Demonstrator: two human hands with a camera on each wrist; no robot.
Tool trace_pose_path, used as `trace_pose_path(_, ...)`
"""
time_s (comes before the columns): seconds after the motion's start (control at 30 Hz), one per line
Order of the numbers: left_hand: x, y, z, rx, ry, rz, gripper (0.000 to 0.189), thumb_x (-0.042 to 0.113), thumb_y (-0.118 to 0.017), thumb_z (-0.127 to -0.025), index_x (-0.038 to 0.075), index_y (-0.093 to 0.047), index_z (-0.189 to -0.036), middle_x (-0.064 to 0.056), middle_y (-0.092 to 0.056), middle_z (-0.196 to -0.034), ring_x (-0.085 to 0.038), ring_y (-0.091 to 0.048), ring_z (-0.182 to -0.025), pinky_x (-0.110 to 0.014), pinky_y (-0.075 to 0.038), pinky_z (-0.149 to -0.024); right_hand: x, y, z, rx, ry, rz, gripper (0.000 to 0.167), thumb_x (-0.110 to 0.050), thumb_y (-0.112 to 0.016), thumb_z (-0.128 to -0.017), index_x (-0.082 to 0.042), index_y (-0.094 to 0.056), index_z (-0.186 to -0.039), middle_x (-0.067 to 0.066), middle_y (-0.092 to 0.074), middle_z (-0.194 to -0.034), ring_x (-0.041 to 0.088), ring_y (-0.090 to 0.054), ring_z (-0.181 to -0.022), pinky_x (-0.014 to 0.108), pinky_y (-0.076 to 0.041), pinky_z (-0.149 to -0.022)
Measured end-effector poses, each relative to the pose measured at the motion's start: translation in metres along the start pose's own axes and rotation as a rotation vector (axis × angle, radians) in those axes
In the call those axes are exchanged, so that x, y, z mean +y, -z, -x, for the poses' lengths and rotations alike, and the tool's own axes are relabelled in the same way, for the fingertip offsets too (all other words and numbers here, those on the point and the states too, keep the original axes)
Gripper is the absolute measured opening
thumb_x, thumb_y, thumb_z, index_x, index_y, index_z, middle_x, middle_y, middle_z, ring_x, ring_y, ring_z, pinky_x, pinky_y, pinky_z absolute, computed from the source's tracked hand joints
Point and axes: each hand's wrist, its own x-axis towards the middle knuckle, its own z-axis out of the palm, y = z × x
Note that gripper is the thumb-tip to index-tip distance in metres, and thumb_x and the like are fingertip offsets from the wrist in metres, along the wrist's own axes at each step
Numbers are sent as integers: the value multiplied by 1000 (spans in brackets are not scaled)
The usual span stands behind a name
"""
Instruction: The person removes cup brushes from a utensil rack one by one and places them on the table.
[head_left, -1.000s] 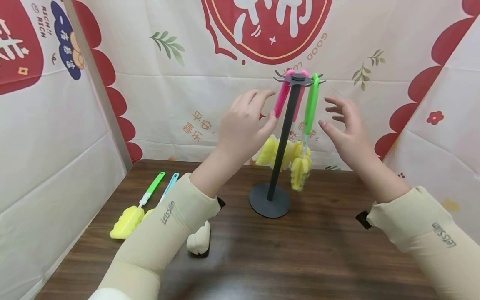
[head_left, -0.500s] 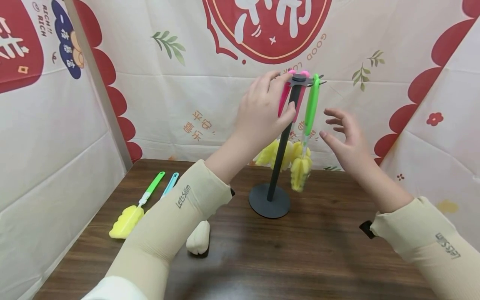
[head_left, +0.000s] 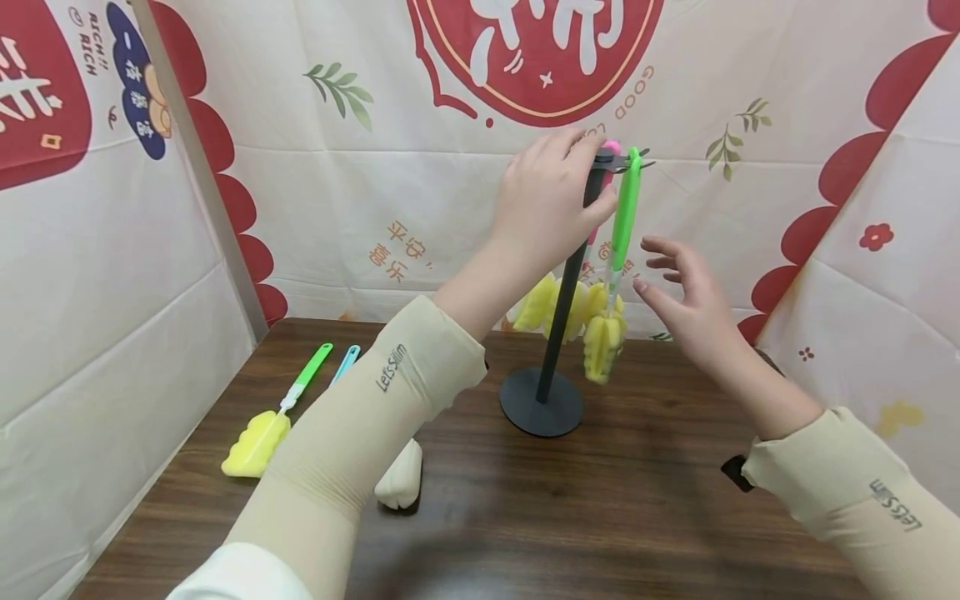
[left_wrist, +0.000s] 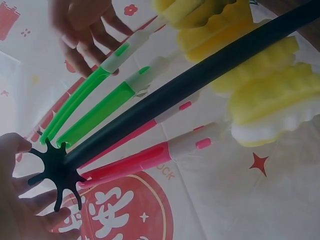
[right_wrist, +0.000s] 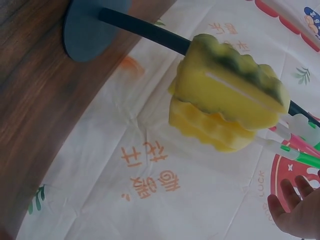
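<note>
Left hand (head_left: 551,196) loosely spread at top of black rack (head_left: 559,333); right hand (head_left: 690,292) slack, unclenched near green-handled brush (head_left: 625,217). Sleeves (head_left: 360,429) read "Let'sSlim"; backdrop (head_left: 465,200), "RICH!! RICH", "GOOD".

Both sleeves (head_left: 862,492) say "Let's Slim". The left cloth (head_left: 112,292) says "RICH". The back cloth (head_left: 450,192) says "GOOD" and "平安喜乐".

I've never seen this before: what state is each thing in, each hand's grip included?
Rack: upright
Two green-handled brushes: hanging, heads down
Two pink-handled brushes: hanging, heads down
Loose green-handled brush: lying on the table
Blue-handled brush: lying there, partly hidden
Cream block: resting there
Left grip: fingers spread near the rack's top, contact unclear
Right grip: open, holding nothing
</note>
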Motion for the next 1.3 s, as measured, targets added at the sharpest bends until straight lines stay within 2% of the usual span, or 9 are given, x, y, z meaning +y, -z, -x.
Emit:
trace_pose_path(0.17,5,-1,-9,-51,34,-22,58,50,-51,-95,19,-48,-144,2,-52,-141,-13,-45,-130,-28,-31,-107,3,-5,1,-7,4,-21,51,-10,-57,-95,-4,-42,-144,16,-45,-141,35,-45,-122,56,-31,-102)
trace_pose_path(0.3,8,-2,-14,-86,60,4,59,54,-52,-93,21,-50,-142,3,-54,-135,-12,-50,-121,-25,-37,-100,7,-9,3,-24,-7,-19,51,-12,-56,-96,-5,-41,-144,14,-43,-142,35,-45,-122,56,-31,-101)
trace_pose_path(0.47,11,-4,-19,-111,71,49,60,53,-56,-92,18,-51,-141,1,-57,-129,-12,-52,-114,-17,-42,-93,10,-12,3,-34,-26,-31,51,-13,-57,-96,-6,-41,-145,12,-43,-143,33,-44,-123,56,-31,-101)
trace_pose_path(0.57,13,-6,-21,-107,67,20,56,52,-55,-93,18,-54,-138,2,-60,-124,-12,-53,-112,-17,-43,-92,11,-15,4,-30,-20,-47,51,-11,-56,-96,-5,-42,-144,14,-43,-142,35,-44,-122,56,-31,-100)
trace_pose_path(0.77,9,-12,-22,-21,-6,-104,46,52,-48,-97,15,-65,-117,2,-65,-101,-11,-58,-93,-16,-46,-83,13,-21,4,-25,-26,-75,50,-10,-56,-96,-4,-42,-144,15,-44,-142,36,-44,-122,56,-32,-100)
trace_pose_path(0.97,1,-23,-20,136,-109,-171,41,43,-44,-100,12,-67,-111,1,-68,-94,-13,-61,-83,-17,-48,-79,10,-25,3,-22,-63,-92,49,-16,-54,-98,-7,-41,-144,12,-43,-141,33,-43,-122,54,-32,-101)
trace_pose_path(1.07,-2,-27,-20,172,-133,-172,39,38,-41,-101,11,-66,-114,-1,-68,-97,-14,-62,-84,-18,-49,-83,8,-26,3,-15,-72,-101,49,-17,-54,-98,-7,-41,-144,11,-43,-141,30,-43,-122,50,-32,-101)
trace_pose_path(1.2,-9,-32,-22,181,-117,-135,38,36,-41,-100,12,-65,-117,0,-68,-99,-14,-62,-86,-18,-47,-83,7,-28,3,1,-60,-111,50,-14,-55,-97,-6,-41,-144,15,-45,-140,31,-44,-120,51,-33,-101)
trace_pose_path(1.3,-14,-35,-24,212,-111,-89,36,35,-45,-99,12,-67,-116,0,-68,-96,-14,-61,-84,-18,-47,-81,6,-31,3,17,-43,-111,50,-11,-57,-96,-5,-42,-143,16,-46,-138,31,-45,-119,52,-33,-100)
